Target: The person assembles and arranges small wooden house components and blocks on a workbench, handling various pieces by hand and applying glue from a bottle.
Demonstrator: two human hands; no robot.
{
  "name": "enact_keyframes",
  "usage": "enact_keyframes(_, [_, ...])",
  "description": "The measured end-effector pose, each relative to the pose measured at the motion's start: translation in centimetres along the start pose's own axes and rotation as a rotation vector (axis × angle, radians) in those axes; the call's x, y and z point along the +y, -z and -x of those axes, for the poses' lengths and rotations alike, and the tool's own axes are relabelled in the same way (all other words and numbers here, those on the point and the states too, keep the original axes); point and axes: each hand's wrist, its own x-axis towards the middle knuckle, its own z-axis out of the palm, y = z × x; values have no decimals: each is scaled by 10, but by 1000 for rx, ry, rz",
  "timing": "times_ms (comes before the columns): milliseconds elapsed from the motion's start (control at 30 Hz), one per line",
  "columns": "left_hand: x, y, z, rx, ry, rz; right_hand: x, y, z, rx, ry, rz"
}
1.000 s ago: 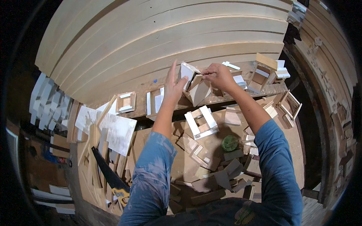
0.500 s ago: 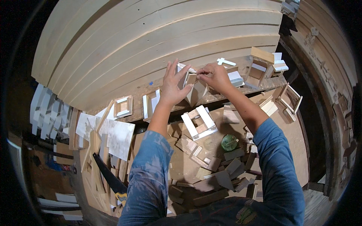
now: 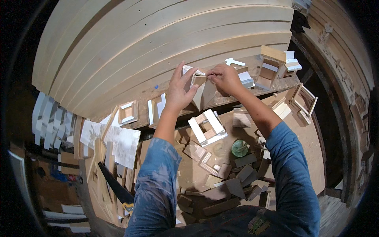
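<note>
My left hand point(image 3: 179, 90) and my right hand point(image 3: 223, 78) meet over a small wooden frame piece point(image 3: 197, 79) with white-faced sides, held up at the ledge of a stack of long pale boards point(image 3: 166, 43). The left fingers spread against its left side; the right fingers pinch its right top corner. Just below, on the bench, lies a square frame point(image 3: 207, 127) of white-edged strips.
More small frames stand along the ledge: one point(image 3: 128, 112) at left, open boxes point(image 3: 272, 67) at right. A green round lid point(image 3: 239, 148), many wood offcuts point(image 3: 233, 185), white-faced panels point(image 3: 118, 140) and a dark saw point(image 3: 116, 185) cover the bench.
Both hands have stayed together on the small frame piece; the view has shifted slightly, and the left fingers have closed a little more around its side.
</note>
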Motion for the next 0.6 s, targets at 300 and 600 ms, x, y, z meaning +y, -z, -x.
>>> enact_keyframes(300, [6, -1, 2, -12, 65, 55, -7, 3, -1, -53, -124, -66])
enact_keyframes(600, [4, -4, 2, 13, 23, 62, -4, -1, 3, -23, -99, -66])
